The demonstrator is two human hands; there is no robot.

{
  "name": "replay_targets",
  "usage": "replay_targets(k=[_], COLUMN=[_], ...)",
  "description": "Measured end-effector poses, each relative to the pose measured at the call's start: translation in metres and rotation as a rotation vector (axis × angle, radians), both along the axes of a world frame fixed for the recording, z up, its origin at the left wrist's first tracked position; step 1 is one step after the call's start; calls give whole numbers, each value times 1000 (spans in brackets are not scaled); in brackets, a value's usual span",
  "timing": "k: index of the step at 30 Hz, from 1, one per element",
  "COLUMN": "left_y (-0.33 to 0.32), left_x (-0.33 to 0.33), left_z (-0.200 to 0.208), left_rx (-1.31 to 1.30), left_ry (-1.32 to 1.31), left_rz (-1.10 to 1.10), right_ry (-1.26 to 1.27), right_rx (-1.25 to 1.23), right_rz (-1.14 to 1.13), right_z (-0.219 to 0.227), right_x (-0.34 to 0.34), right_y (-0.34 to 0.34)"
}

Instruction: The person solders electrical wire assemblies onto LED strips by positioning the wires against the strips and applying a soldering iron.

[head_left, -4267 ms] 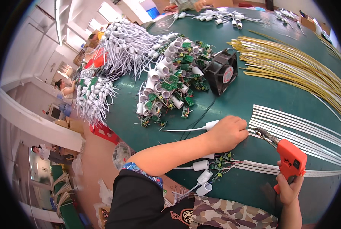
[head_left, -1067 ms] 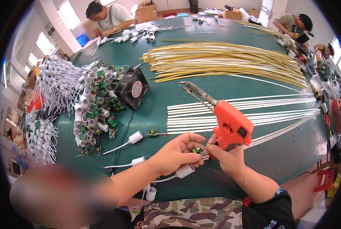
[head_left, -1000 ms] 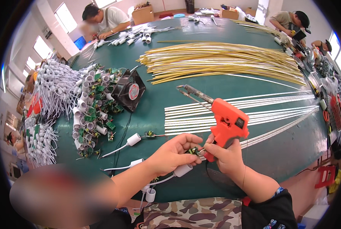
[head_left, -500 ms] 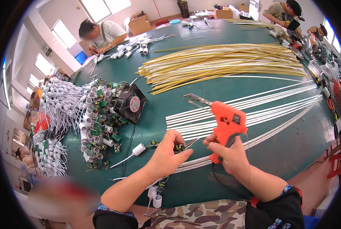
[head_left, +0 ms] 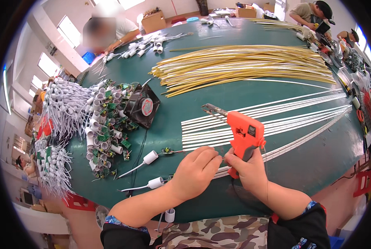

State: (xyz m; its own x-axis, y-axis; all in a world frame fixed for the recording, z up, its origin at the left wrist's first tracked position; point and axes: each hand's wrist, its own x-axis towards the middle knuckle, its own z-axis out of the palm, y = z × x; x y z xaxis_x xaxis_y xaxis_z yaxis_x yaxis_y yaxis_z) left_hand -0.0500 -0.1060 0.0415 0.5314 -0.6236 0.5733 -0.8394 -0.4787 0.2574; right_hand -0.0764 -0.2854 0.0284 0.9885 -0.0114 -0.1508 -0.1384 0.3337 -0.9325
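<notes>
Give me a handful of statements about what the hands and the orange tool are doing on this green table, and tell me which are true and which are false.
1. The right hand holds the orange pistol-shaped tool by its grip. True.
2. The tool's metal tip points toward the person's body. False: it points away, up and to the left, over the white strips.
3. The left hand rests on the green table just left of the right hand. True.
4. The small black fan sits to the right of the tool. False: it lies to the left, beside the pile of white sockets.
5. The bundle of yellow strips lies farther from the person than the white strips. True.
</notes>
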Motion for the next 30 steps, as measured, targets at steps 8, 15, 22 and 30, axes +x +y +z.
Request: replay_targets(k=[8, 15, 22, 30], left_y=[102, 108, 109, 103], left_x=[39, 43, 47, 57], left_z=[116, 61, -26, -30], left_rx=[128, 465, 281, 303], left_ry=[-171, -84, 60, 37], left_rz=[456, 250, 199, 152], right_ry=[-40, -53, -72, -19], right_rx=[9, 18, -75, -94], right_rz=[-33, -106, 75, 131], right_z=[2, 7, 5, -6], right_x=[8, 6, -1, -6], right_y=[-18, -13, -29, -28])
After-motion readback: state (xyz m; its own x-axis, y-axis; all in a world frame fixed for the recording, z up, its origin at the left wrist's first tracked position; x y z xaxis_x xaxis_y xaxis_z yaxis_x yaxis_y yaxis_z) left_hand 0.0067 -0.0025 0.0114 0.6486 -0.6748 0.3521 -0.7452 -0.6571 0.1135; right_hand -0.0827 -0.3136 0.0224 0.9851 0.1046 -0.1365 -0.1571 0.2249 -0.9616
